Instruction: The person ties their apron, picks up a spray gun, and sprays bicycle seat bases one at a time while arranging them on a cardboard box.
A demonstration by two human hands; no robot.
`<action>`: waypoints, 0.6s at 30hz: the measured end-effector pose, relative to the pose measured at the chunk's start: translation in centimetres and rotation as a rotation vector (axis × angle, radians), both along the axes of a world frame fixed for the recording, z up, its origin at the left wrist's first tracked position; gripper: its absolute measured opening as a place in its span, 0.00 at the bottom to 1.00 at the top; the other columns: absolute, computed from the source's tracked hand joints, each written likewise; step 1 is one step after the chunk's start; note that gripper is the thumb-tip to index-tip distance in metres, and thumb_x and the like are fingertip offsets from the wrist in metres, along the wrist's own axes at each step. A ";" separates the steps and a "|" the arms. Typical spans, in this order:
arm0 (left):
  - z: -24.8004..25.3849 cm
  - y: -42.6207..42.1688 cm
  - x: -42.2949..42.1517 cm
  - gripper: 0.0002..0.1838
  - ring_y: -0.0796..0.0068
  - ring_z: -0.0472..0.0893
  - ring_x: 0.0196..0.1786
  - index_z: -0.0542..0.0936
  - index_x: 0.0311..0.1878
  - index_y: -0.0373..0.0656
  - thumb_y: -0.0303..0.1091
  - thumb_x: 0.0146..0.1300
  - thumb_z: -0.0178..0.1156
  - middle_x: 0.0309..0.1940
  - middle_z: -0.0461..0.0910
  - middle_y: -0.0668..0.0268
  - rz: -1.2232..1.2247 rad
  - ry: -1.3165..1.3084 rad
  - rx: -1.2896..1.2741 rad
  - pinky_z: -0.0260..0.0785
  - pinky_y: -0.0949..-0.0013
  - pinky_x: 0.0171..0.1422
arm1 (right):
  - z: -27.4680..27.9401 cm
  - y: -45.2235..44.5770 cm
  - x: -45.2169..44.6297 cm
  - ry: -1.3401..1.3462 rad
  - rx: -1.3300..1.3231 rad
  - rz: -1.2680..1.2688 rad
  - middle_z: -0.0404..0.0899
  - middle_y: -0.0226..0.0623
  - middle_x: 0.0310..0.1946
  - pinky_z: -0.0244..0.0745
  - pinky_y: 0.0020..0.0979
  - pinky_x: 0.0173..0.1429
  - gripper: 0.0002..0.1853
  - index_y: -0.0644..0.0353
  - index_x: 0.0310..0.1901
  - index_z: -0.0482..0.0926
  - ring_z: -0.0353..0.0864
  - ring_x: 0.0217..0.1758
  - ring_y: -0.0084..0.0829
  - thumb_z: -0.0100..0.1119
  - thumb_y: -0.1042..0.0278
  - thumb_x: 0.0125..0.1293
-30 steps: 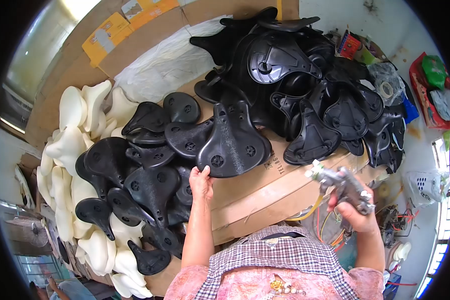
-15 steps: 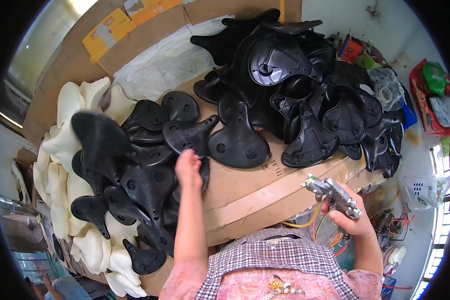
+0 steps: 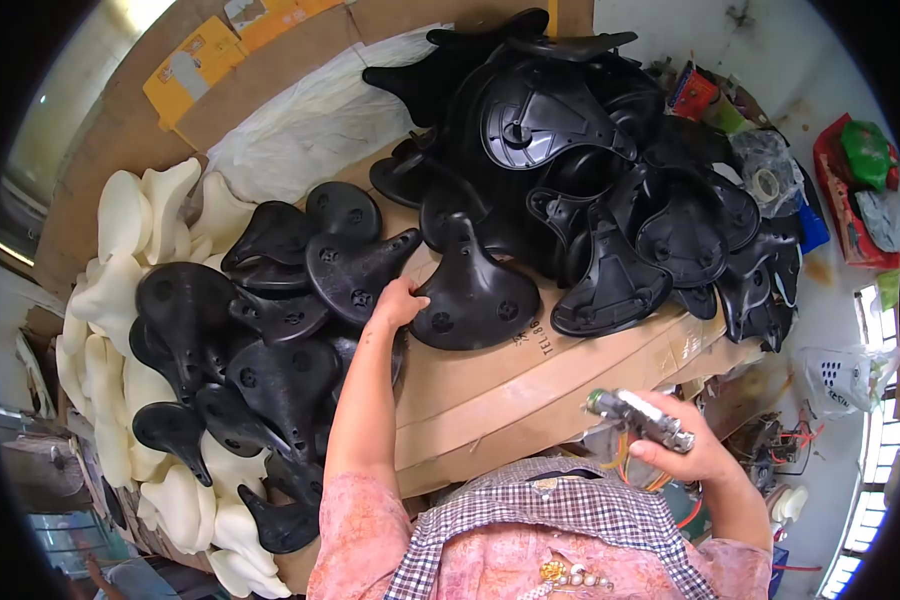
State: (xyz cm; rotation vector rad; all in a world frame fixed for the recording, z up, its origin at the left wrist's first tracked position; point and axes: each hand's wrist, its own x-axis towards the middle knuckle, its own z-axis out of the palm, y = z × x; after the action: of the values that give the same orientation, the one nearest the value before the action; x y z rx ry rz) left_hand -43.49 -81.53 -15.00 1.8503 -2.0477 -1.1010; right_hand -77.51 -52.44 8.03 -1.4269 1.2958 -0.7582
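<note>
My left hand (image 3: 400, 304) is closed on the left edge of a black plastic bicycle saddle base (image 3: 478, 295), its thumb on top and the other fingers partly hidden. The base rests on the cardboard with its narrow nose pointing away from me. In my right hand (image 3: 685, 440) is a metal spray gun (image 3: 642, 418) with thin hoses below it, held above the near edge of the cardboard. Left of my left hand lies a pile of black saddle bases, one of them a curved base (image 3: 360, 270) close to my fingers.
Cream foam saddle pads (image 3: 110, 370) lie along the left side. A tall heap of black saddle bases (image 3: 560, 115) stands at the back. Cardboard (image 3: 530, 400) covers the work surface. Plastic bags (image 3: 845, 380) hang on the right wall, near hoses and fittings.
My left hand has moved right from the left pile to the saddle base, which has shifted and tilted. A blurred base at the left has settled on the pile. The spray gun has moved slightly left and down.
</note>
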 end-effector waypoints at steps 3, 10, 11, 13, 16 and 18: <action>-2.1 1.9 1.0 0.17 0.62 0.80 0.40 0.78 0.40 0.35 0.32 0.49 0.71 0.35 0.80 0.57 0.126 0.173 -0.015 0.71 0.64 0.48 | 0.8 -0.5 -0.4 -0.084 -0.056 -0.146 0.79 0.34 0.41 0.74 0.25 0.43 0.32 0.66 0.63 0.68 0.77 0.39 0.21 0.67 0.66 0.57; -2.4 5.1 0.7 0.11 0.79 0.75 0.35 0.77 0.42 0.37 0.23 0.55 0.65 0.31 0.76 0.71 0.488 0.708 0.198 0.69 0.74 0.43 | 1.7 0.9 -0.8 -0.217 -0.055 -0.201 0.78 0.37 0.45 0.74 0.27 0.45 0.34 0.69 0.63 0.66 0.76 0.39 0.23 0.67 0.67 0.57; -1.9 5.6 0.6 0.11 0.79 0.76 0.35 0.77 0.43 0.36 0.22 0.56 0.64 0.32 0.77 0.70 0.593 0.824 0.285 0.69 0.74 0.44 | 0.9 1.4 -1.4 -0.092 -0.031 -0.134 0.79 0.36 0.42 0.72 0.26 0.46 0.32 0.67 0.62 0.68 0.77 0.39 0.23 0.67 0.67 0.57; -1.5 6.7 0.8 0.13 0.77 0.76 0.36 0.77 0.44 0.36 0.23 0.55 0.65 0.33 0.78 0.69 0.603 0.896 0.240 0.69 0.74 0.46 | 0.1 2.1 -1.6 0.032 -0.062 -0.013 0.80 0.35 0.40 0.72 0.25 0.47 0.31 0.66 0.62 0.69 0.77 0.39 0.22 0.67 0.67 0.57; 2.0 8.8 1.7 0.19 0.71 0.78 0.42 0.77 0.48 0.32 0.22 0.50 0.67 0.40 0.80 0.62 0.753 0.989 -0.024 0.70 0.69 0.52 | -0.2 3.2 -2.0 -0.020 0.006 -0.021 0.79 0.34 0.38 0.72 0.27 0.47 0.32 0.65 0.63 0.68 0.77 0.39 0.22 0.67 0.66 0.58; 5.7 9.8 3.8 0.13 0.69 0.79 0.41 0.78 0.45 0.36 0.21 0.54 0.63 0.38 0.80 0.63 0.839 1.350 -0.184 0.72 0.65 0.52 | 0.1 4.1 -2.8 -0.033 -0.045 -0.049 0.79 0.33 0.36 0.73 0.27 0.46 0.33 0.64 0.64 0.66 0.78 0.39 0.23 0.66 0.65 0.58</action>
State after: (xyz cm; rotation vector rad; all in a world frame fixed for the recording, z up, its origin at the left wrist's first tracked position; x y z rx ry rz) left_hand -39.66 -71.69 -9.31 1.0389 -0.5052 -1.2287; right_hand -80.30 -48.39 8.14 -1.4164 1.2996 -0.8454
